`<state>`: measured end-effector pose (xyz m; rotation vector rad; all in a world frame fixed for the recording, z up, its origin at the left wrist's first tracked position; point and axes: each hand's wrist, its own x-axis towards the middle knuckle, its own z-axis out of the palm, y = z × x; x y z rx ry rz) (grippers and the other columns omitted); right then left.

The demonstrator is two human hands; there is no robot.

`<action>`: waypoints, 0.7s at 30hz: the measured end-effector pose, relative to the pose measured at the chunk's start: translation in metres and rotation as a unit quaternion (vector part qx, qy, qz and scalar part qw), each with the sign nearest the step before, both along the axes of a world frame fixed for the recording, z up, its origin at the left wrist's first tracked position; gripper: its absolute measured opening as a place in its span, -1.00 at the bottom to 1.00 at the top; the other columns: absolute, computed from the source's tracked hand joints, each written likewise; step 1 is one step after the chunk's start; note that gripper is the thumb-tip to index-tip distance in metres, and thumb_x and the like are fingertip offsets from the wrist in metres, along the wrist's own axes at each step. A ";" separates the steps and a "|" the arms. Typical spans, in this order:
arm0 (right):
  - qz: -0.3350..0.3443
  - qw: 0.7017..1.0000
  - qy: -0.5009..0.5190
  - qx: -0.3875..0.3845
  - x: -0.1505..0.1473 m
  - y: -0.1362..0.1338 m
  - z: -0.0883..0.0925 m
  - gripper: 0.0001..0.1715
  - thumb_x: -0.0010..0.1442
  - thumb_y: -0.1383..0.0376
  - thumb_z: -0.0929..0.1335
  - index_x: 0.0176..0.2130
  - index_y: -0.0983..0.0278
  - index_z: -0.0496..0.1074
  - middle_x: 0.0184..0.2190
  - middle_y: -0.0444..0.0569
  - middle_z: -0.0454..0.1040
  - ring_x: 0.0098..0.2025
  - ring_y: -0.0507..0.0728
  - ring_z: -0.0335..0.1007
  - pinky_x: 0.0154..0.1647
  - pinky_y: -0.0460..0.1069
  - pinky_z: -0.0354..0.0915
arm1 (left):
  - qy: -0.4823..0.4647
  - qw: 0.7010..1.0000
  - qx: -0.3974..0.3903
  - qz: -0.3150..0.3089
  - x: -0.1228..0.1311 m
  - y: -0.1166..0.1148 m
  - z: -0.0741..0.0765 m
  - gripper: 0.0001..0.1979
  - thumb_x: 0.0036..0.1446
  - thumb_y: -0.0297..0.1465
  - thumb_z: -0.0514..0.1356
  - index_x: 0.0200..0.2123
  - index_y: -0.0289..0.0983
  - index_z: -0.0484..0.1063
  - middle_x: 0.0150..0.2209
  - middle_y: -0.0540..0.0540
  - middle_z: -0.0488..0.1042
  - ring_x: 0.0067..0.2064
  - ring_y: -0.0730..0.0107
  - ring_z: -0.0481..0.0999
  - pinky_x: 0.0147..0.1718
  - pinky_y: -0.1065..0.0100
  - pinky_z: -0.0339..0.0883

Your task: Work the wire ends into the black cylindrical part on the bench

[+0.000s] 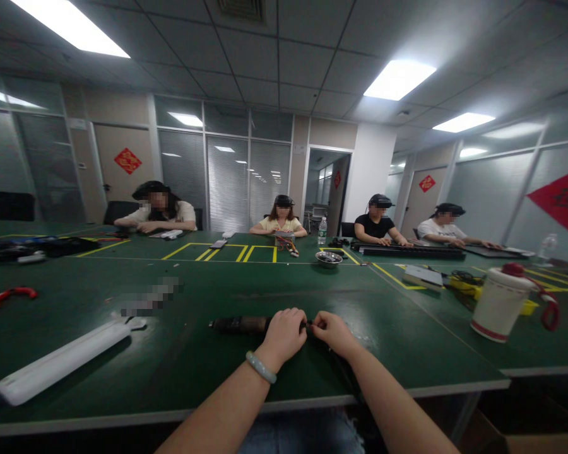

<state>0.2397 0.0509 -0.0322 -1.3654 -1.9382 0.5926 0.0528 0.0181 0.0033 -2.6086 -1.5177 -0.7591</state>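
Note:
A dark, cylindrical tool that looks like an electric screwdriver (243,325) lies on the green table, its narrow metal tip pointing left. My left hand (286,331), with a pale bangle at the wrist, is wrapped over its right end. Close beside it, my right hand (334,331) is closed in a pinch at the thin black part between the two hands, seemingly the cord end. A dark cord (334,353) runs down under my right wrist toward the table's front edge. My fingers hide where tool and cord meet.
Left of the tool lie a long white object (66,359) and a red curved piece (13,295). A white jug with red lid (502,302) stands right. Beyond are a metal bowl (329,258), a water bottle (322,231), a box (422,276) and several seated people.

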 end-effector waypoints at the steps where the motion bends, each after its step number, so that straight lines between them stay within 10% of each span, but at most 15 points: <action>1: -0.002 1.000 -0.001 -0.001 0.000 0.000 0.000 -0.93 0.04 0.30 0.35 -0.42 0.28 0.41 -0.53 -0.15 0.45 -0.49 -0.02 0.31 -0.50 -0.15 0.17 | -0.002 1.000 0.001 -0.003 0.000 0.000 0.000 -0.89 0.14 -0.41 0.11 -0.25 -0.22 0.39 -0.21 -0.08 0.44 -0.12 0.27 0.40 -0.11 0.27 0.19; 21: 0.004 1.000 -0.018 0.014 0.000 0.002 -0.003 -0.91 0.07 0.29 0.35 -0.41 0.29 0.42 -0.51 -0.15 0.46 -0.47 -0.01 0.31 -0.46 -0.13 0.17 | -0.001 1.000 -0.002 -0.011 -0.003 0.002 0.000 -0.90 0.17 -0.38 0.12 -0.24 -0.21 0.39 -0.21 -0.06 0.45 -0.12 0.27 0.41 -0.11 0.26 0.20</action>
